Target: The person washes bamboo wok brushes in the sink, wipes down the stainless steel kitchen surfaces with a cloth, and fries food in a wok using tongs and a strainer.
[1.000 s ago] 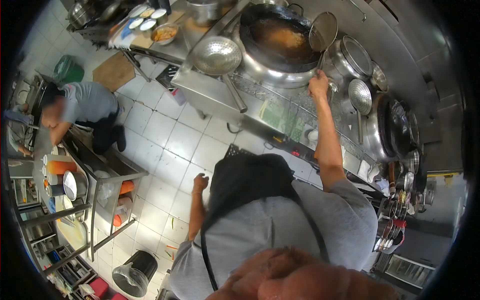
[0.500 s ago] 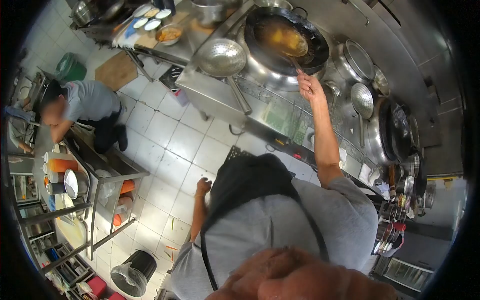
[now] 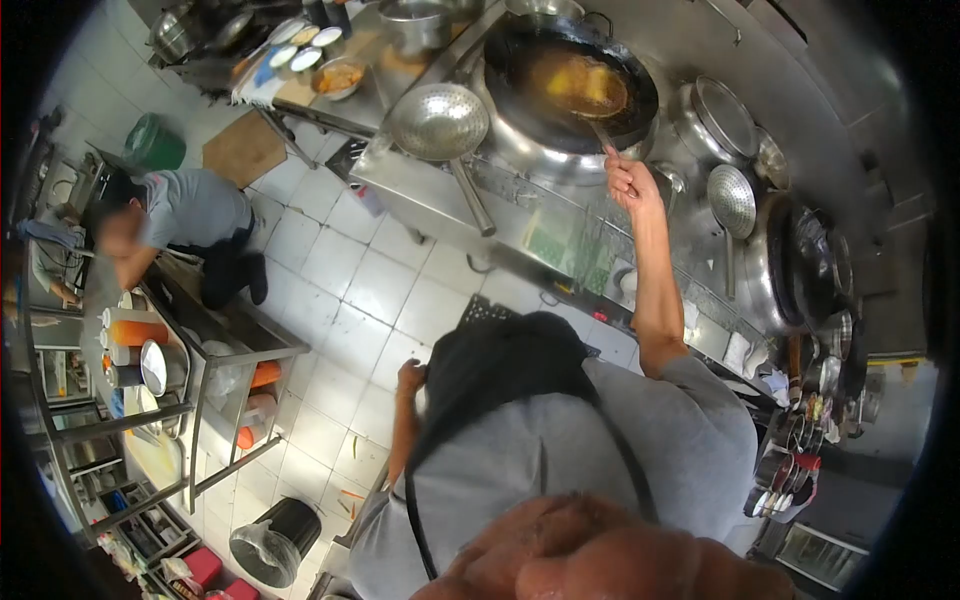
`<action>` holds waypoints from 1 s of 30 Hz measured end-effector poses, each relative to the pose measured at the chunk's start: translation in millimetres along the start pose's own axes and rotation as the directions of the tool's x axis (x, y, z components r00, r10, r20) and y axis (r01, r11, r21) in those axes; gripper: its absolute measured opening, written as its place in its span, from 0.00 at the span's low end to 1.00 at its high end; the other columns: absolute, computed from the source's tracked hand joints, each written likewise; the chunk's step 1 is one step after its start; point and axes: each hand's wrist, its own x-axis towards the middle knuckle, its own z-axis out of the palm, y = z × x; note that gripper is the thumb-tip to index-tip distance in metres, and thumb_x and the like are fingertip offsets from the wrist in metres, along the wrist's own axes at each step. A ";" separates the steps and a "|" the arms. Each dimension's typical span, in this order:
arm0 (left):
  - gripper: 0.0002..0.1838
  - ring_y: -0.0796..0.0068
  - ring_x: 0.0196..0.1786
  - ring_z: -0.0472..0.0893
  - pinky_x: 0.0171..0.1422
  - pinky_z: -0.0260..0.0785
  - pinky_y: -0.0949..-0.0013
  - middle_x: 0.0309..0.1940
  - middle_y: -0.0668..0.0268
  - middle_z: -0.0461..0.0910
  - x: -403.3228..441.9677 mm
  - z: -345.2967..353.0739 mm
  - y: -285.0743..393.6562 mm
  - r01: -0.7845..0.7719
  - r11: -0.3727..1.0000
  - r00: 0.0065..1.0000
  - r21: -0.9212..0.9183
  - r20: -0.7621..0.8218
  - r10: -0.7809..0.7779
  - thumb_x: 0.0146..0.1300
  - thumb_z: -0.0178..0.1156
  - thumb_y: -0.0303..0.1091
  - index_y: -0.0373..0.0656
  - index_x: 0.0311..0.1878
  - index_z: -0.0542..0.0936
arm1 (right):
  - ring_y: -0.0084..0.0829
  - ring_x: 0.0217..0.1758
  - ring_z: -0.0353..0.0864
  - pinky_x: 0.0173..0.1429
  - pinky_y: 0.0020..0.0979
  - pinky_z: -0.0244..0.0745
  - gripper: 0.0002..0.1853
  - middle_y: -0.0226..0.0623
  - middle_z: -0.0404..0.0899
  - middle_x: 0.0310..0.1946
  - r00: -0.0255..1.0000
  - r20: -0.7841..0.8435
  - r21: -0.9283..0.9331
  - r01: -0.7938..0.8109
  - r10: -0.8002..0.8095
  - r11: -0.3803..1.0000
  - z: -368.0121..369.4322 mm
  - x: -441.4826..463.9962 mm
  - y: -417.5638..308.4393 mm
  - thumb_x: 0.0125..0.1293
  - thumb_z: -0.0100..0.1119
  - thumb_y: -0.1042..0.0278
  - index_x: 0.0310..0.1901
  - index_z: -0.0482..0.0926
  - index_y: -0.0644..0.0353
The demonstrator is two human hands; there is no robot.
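My right hand (image 3: 633, 184) is wrapped round the handle of a wire strainer (image 3: 597, 100), whose round head lies in the brown oil of a large black wok (image 3: 520, 128). Yellowish food (image 3: 578, 80) shows in the oil at the strainer. Close to the black apron (image 3: 505, 350), my left hand (image 3: 411, 376) hangs low with its fingers curled; what it holds, if anything, is hidden. A big perforated ladle (image 3: 438, 122) rests left of the wok, and a smaller one (image 3: 732, 202) lies to its right.
A second wok (image 3: 800, 260) stands at the right. Bowls and a cloth are on the back left counter (image 3: 375, 100). A co-worker (image 3: 195, 215) leans over a steel table with bottles (image 3: 135, 333) at the left. A black bin (image 3: 290, 530) stands on the tiled floor.
The strainer went from raised at the wok's right rim down into the oil, and my right hand moved slightly left with it. Yellowish food now shows there. The view has shifted slightly.
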 end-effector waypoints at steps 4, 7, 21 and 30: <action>0.27 0.53 0.55 0.81 0.62 0.72 0.60 0.49 0.48 0.83 -11.3 12.7 13.5 0.066 0.998 0.997 -0.019 0.029 -0.066 0.57 0.65 0.49 0.36 0.51 0.82 | 0.15 0.13 0.58 0.13 0.20 0.52 0.15 0.30 0.66 0.26 1.000 0.003 0.014 -0.013 0.013 1.000 -16.5 -3.7 -16.4 0.70 0.40 0.84 0.56 0.64 0.61; 0.26 0.52 0.56 0.81 0.63 0.71 0.60 0.49 0.48 0.82 -21.8 19.7 19.4 -0.020 1.000 0.999 0.000 0.048 0.020 0.56 0.65 0.48 0.36 0.52 0.82 | 0.14 0.13 0.58 0.14 0.19 0.52 0.13 0.31 0.67 0.27 0.998 0.064 -0.040 -0.002 0.005 0.999 -22.1 -8.3 -15.9 0.70 0.42 0.82 0.55 0.65 0.63; 0.20 0.54 0.48 0.84 0.54 0.75 0.58 0.41 0.53 0.86 -113.7 90.9 -4.8 0.140 0.987 0.985 -0.076 -0.091 -0.147 0.61 0.60 0.45 0.41 0.50 0.83 | 0.27 0.30 0.78 0.37 0.32 0.77 0.27 0.35 0.79 0.33 0.809 0.203 -0.082 -0.547 0.551 0.833 -65.1 -109.4 155.6 0.77 0.39 0.45 0.58 0.74 0.60; 0.15 0.50 0.47 0.84 0.51 0.74 0.58 0.42 0.55 0.85 -230.2 99.0 24.6 0.256 0.938 0.953 -0.235 -0.101 -0.286 0.63 0.59 0.40 0.45 0.49 0.84 | 0.22 0.28 0.78 0.32 0.33 0.81 0.13 0.30 0.78 0.31 0.652 0.086 -0.500 -0.626 0.753 0.599 -73.2 -127.9 227.9 0.71 0.57 0.62 0.52 0.79 0.56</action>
